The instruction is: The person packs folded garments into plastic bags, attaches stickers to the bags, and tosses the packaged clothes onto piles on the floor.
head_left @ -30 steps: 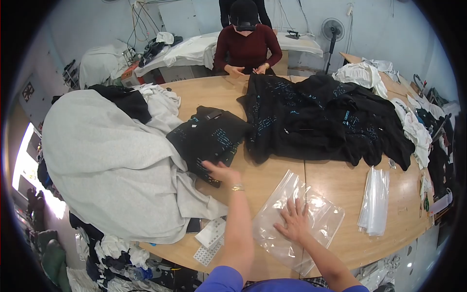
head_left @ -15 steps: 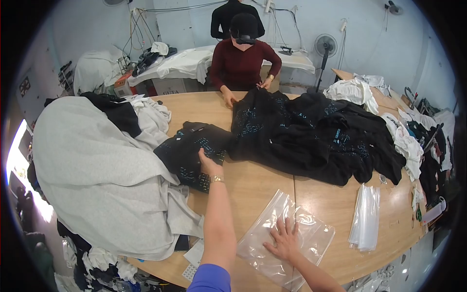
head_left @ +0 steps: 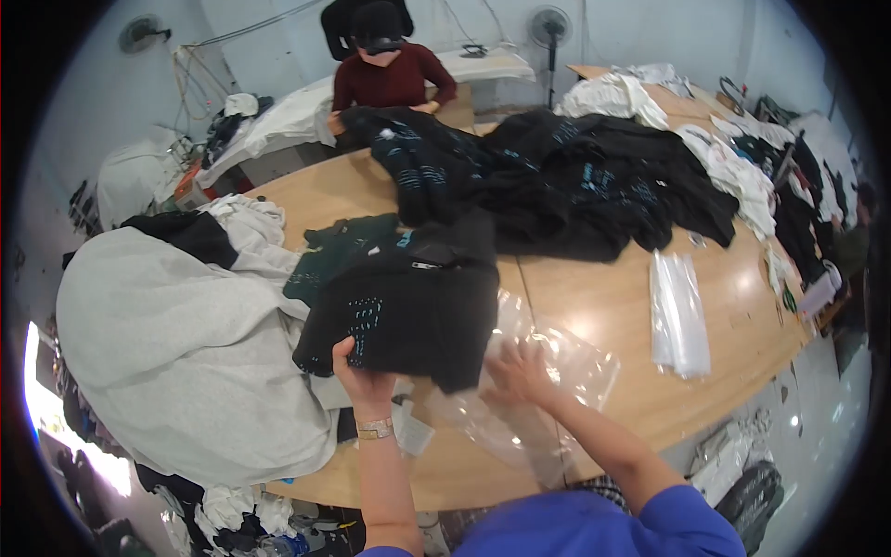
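Observation:
My left hand [head_left: 364, 379] grips the near edge of a folded black garment [head_left: 418, 316] with blue print, thumb on top, and holds it above the table. Beneath and behind it shows a dark green folded garment [head_left: 339, 251]. My right hand [head_left: 520, 373], somewhat blurred, is at the clear plastic bag [head_left: 585, 367], beside the garment's right edge, with its fingers apart. The bag lies on the wooden table [head_left: 742, 306], partly under the garment. Behind, a large heap of black printed garments [head_left: 594, 186] spreads across the table.
A big light grey cloth heap [head_left: 176, 362] fills the left side. A stack of clear bags [head_left: 678, 316] lies on the right. Across the table a person in a dark red top [head_left: 390, 79] handles black cloth. White cloths [head_left: 613, 97] lie at the back right.
The folded black garment has been lifted in my left hand and moved right, towards the bag, uncovering the green one. My right hand has shifted up and left. The person opposite has pulled black cloth left.

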`<act>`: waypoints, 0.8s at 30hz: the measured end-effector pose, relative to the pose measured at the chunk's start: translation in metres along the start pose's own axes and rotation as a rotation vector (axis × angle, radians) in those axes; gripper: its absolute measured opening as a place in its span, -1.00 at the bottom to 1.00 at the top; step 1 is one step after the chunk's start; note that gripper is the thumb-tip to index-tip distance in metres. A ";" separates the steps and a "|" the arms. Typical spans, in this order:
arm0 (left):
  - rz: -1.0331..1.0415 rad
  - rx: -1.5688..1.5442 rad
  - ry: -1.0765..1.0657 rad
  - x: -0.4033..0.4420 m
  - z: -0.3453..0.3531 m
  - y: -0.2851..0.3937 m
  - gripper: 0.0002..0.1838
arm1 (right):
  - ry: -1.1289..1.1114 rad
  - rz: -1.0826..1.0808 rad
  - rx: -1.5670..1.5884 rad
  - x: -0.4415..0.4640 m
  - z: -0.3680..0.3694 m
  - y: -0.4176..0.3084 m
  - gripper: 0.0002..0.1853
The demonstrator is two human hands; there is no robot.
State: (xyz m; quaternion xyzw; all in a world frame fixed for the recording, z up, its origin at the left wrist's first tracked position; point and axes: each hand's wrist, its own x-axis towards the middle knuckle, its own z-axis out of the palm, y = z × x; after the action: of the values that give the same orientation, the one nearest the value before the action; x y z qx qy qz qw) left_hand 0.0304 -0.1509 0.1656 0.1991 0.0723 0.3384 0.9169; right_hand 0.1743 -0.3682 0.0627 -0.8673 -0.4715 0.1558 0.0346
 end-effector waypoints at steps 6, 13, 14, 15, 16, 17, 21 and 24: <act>-0.310 0.047 -0.099 -0.046 -0.009 -0.050 -0.50 | 0.110 0.123 1.053 0.017 0.012 0.074 -0.29; -0.336 1.031 0.077 -0.048 -0.113 -0.141 -0.46 | 0.148 0.485 1.933 -0.104 0.038 0.140 -0.39; -0.137 1.311 0.102 -0.059 -0.111 -0.148 -0.46 | 0.141 0.449 1.668 -0.112 0.032 0.140 -0.41; 0.089 1.581 0.112 -0.067 -0.094 -0.152 -0.45 | 0.139 0.426 1.399 -0.120 0.026 0.140 -0.43; 0.337 1.839 0.114 -0.075 -0.076 -0.155 -0.45 | 0.134 0.376 1.131 -0.126 0.016 0.137 -0.45; 0.410 1.887 0.078 -0.087 -0.054 -0.155 -0.47 | 0.365 0.420 0.779 -0.131 0.011 0.128 -0.53; 0.457 1.961 -0.188 -0.136 -0.009 -0.160 -0.53 | 0.925 0.172 0.439 -0.156 0.002 0.096 -0.64; 0.204 1.904 -0.293 -0.165 -0.003 -0.169 -0.59 | 0.734 -0.107 0.590 -0.175 0.003 0.058 -0.60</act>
State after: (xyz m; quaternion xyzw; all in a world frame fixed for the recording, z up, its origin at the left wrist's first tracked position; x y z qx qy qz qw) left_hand 0.0040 -0.3741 0.0925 0.9039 0.1836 0.1877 0.3377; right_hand 0.1317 -0.5453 0.0895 -0.7928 -0.4076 -0.0358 0.4517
